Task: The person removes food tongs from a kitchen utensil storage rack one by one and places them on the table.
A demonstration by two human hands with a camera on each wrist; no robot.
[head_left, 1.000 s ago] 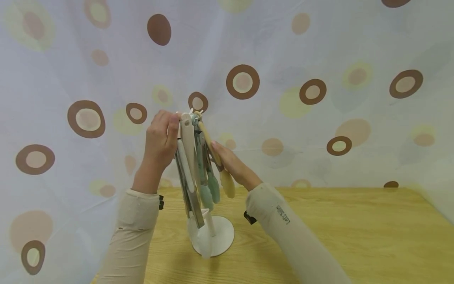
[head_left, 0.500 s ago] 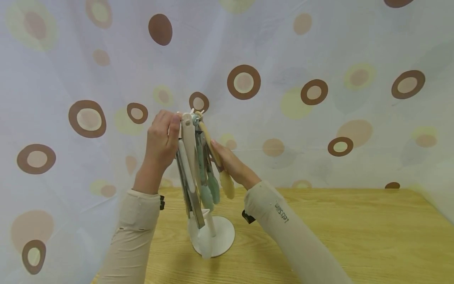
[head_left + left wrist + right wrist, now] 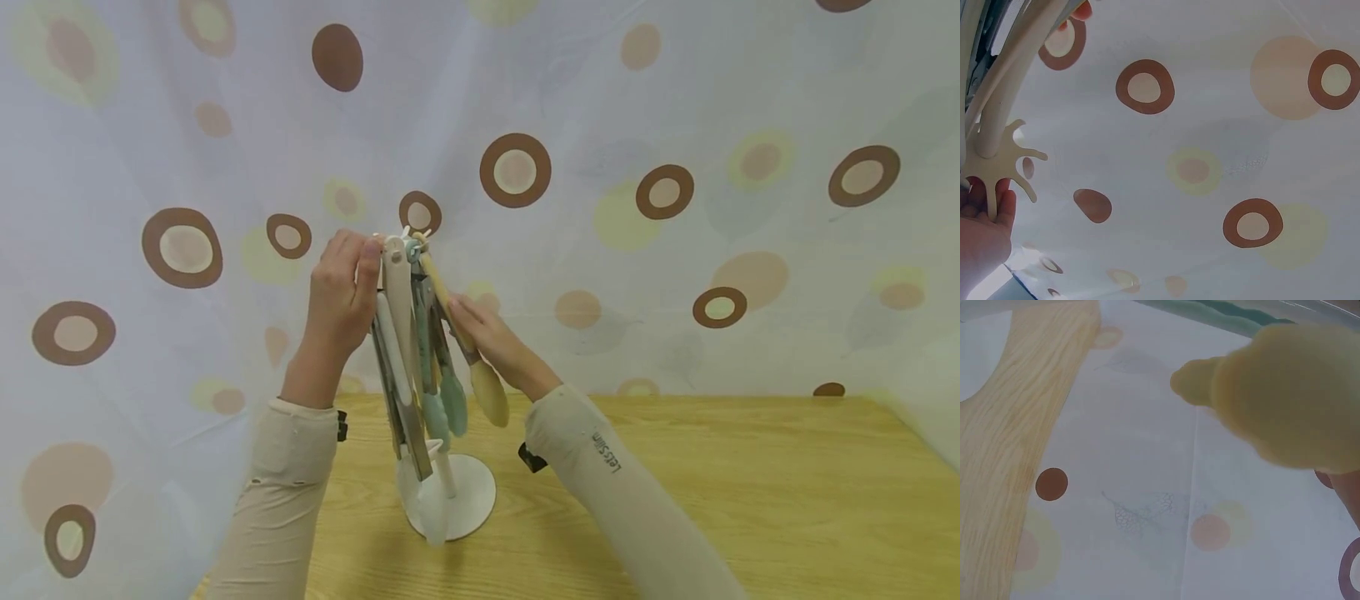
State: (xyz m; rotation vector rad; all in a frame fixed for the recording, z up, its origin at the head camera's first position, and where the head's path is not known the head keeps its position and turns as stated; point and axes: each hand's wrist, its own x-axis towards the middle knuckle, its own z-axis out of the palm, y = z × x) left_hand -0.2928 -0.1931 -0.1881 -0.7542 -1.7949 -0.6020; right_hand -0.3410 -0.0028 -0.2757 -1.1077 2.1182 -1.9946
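A white utensil stand (image 3: 474, 500) carries several kitchen tongs on a ring of hooks at its top. My left hand (image 3: 337, 287) grips that top from the left; the left wrist view shows its fingers curled under the hook ring (image 3: 1000, 165). Hanging by a loop on the right side are yellow tongs (image 3: 491, 393), their lower end tilted outward. My right hand (image 3: 495, 340) holds them along the handle, with its far fingers hidden. Beside them hang green tongs (image 3: 452, 406) and tongs with a beige handle (image 3: 397, 287). Close up in the right wrist view is the yellow tongs' scalloped head (image 3: 1297, 400).
The stand's round base rests on a wood-grain table (image 3: 712, 492). Behind it hangs a pale curtain (image 3: 585, 100) with brown and yellow dots. A translucent white tool head (image 3: 432, 508) hangs low in front of the base.
The head of the yellow tongs has swung right and turned its broad face to view. My right hand has shifted slightly right with it; my left hand stays put.
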